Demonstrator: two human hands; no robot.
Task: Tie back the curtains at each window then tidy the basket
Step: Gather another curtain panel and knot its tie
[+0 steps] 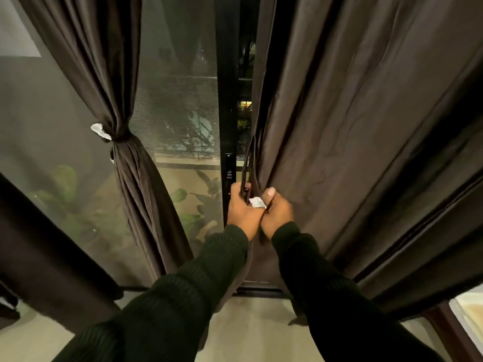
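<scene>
We see both hands out in front at the inner edge of the right curtain (pixel 352 126); left hand (pixel 241 207) has fingers curled round a dark tie-back strap (pixel 248 163) that loops up along the curtain edge; right hand (pixel 277 210) sits just beside it, touching it, thumb up, fingers curled on the same strap where a small white tag (pixel 257 202) shows between the two hands; right curtain hangs loose and spread wide, not gathered. Left curtain (pixel 104 74) is already bunched and cinched at mid-height by its own tie (pixel 119 138) with a white tag (pixel 99 130) sticking out to the left. Between the curtains: mesh screen (pixel 177 100) and dark door frame (pixel 226 74); green plants (pixel 62 184) visible through the glass lower left. Both sleeves (pixel 196 283) dark green knit. We can't see any basket in this view.
</scene>
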